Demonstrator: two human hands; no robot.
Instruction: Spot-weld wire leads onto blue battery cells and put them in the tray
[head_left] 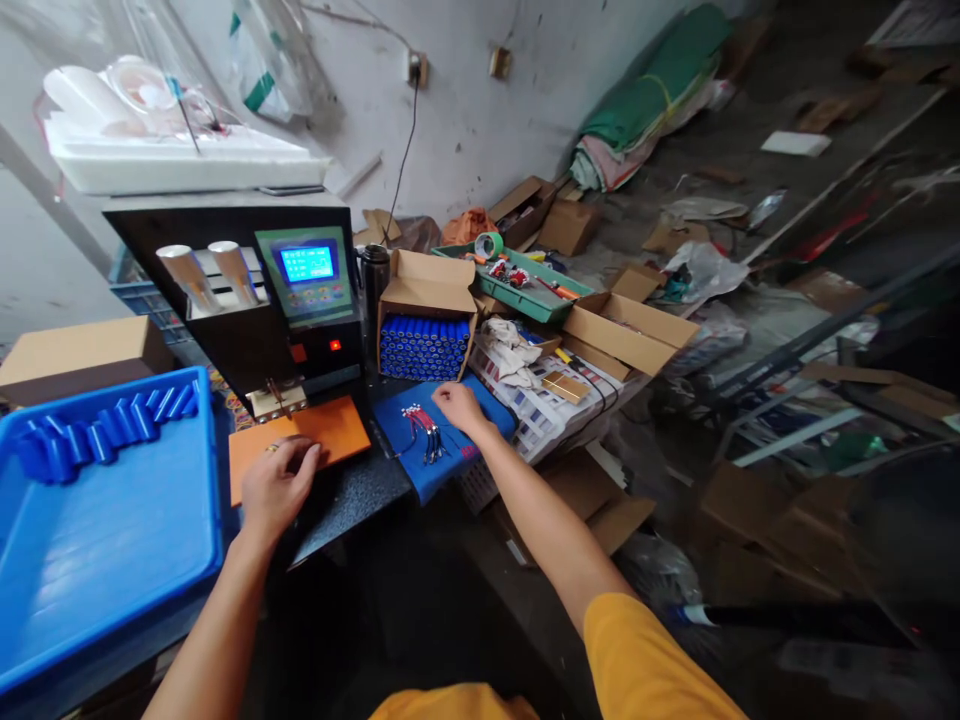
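Note:
My left hand (277,482) rests at the front of an orange board (339,432), below the welding pins (277,392) of a black spot welder (247,362). Its fingers are curled, and whatever they hold is hidden under them. Over a blue cloth (420,482), my right hand (459,408) has its fingers pinched together. Anything in that pinch is too small to make out. Just left of it on the cloth lies a bunch of red and black wire leads (426,425) with pale connectors.
A blue tray (112,560) with blue-wrapped cells (101,438) stands at left. Behind the cloth, an open carton (426,275) holds many blue cells (424,346). A green tray (525,292) and cardboard boxes (630,328) sit at right. The welder's screen (307,264) is lit.

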